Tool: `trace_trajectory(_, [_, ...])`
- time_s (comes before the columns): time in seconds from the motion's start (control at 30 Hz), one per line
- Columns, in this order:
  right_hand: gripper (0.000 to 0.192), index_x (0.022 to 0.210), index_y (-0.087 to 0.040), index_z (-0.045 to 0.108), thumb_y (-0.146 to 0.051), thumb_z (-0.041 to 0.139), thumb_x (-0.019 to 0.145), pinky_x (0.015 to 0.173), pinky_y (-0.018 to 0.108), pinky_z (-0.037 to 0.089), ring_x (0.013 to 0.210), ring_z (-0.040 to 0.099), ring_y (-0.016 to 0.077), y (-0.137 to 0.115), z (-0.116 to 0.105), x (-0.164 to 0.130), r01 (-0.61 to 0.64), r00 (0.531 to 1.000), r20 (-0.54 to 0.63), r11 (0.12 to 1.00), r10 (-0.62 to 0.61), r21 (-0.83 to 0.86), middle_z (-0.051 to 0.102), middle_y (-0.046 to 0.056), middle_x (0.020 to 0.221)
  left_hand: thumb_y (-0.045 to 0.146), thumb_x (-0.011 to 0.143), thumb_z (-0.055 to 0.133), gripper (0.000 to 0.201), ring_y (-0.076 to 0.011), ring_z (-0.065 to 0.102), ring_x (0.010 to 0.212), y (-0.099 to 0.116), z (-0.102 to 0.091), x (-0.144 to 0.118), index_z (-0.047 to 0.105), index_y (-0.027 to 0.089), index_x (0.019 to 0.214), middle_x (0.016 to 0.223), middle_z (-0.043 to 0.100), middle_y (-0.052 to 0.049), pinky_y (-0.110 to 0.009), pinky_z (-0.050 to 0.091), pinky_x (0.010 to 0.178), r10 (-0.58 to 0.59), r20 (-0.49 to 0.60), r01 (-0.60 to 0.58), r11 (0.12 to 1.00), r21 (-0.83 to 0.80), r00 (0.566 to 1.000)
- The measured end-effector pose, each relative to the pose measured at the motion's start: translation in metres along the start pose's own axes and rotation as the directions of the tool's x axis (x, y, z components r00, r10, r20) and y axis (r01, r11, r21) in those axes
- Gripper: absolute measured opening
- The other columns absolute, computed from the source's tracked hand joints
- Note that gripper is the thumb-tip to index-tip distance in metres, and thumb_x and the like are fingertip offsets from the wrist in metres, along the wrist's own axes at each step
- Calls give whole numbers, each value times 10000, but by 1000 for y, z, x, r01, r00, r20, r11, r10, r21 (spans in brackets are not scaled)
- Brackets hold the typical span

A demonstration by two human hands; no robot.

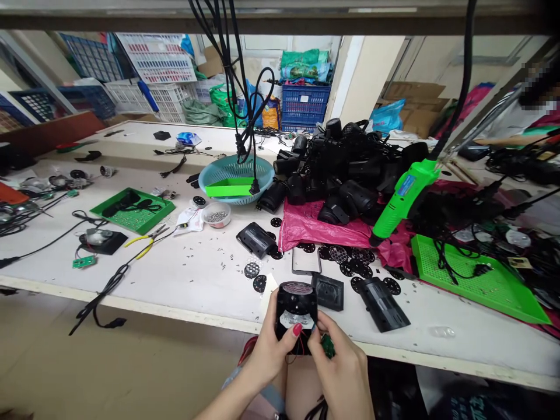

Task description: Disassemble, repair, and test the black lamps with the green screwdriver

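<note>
My left hand [272, 350] is wrapped around the left side of a black plastic housing [297, 304], its thumb pressed on a clear and whitish part [294, 319] inside. The housing stands tilted towards me at the table edge, with a round grille at its top. At its lower right, my right hand [345, 364] is closed, thumb and forefinger pinched by the housing's edge. A small green circuit board [327, 345] sits within the right hand's fingers. Thin red and dark wires hang below the housing. What the right fingertips pinch is partly hidden.
A green electric screwdriver [400, 201] hangs at right above a pink bag [301, 224] under piled black housings [350, 169]. Black shells [382, 303] and perforated discs [259, 283] lie nearby. Left are pliers [146, 240], a screw tub [216, 216], and a green tray [151, 221].
</note>
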State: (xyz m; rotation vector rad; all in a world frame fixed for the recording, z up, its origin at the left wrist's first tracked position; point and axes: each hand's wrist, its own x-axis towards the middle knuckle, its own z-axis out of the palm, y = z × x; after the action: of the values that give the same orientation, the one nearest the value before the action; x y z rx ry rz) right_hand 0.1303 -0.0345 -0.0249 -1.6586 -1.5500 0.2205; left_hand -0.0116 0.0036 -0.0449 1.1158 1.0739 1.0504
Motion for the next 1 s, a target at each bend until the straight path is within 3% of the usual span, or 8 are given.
trace_trajectory(0.17, [247,1097,-149,693,-237,514,951,715,233,591,785,757,173,0,0,1,38,999,-37,999,-38,-9,780,55,946,541,809,717,837,-354,448,1371,0,1,2,390,195,1498,1441,546,-150,-488,319,1181,-41,-10,41,998,-38,999])
trace_trajectory(0.47, [281,1185,-199,659,-270,539,940,708,252,606,784,756,182,-16,-7,3,-32,999,-4,998,32,45,775,40,927,591,789,710,564,-310,617,1184,1,6,1,643,212,1200,1173,710,-103,-446,472,1042,-224,57,227,883,-410,973])
trace_trajectory(0.6, [272,1210,-252,601,-293,536,949,679,232,594,836,760,180,-27,-14,4,-124,991,53,991,121,56,766,22,1004,601,779,715,633,-307,600,1206,-2,6,-2,618,217,1273,1050,739,-88,-434,455,1057,-181,52,186,900,-395,982])
trace_trajectory(0.77, [176,1075,-270,641,-264,508,960,785,240,577,920,733,168,-23,-16,5,-79,996,55,993,74,91,731,20,1080,586,784,721,673,-269,604,1172,12,9,-1,572,219,1329,1091,729,-71,-392,435,1064,-213,60,220,901,-375,975])
trace_trajectory(0.83, [168,1027,-260,669,-282,519,953,781,252,581,896,729,173,-12,-17,11,-131,986,121,983,116,131,732,27,1044,523,818,719,593,-229,633,1077,23,13,3,573,223,1308,1087,724,-56,-360,462,1011,-302,81,310,870,-383,950])
trace_trajectory(1.0, [169,927,-232,725,-328,591,893,729,269,586,779,697,168,21,-22,39,-296,916,347,925,203,240,682,35,922,417,815,749,404,-159,644,902,42,19,18,643,191,1133,1019,723,-36,-260,508,827,-520,204,555,724,-410,829])
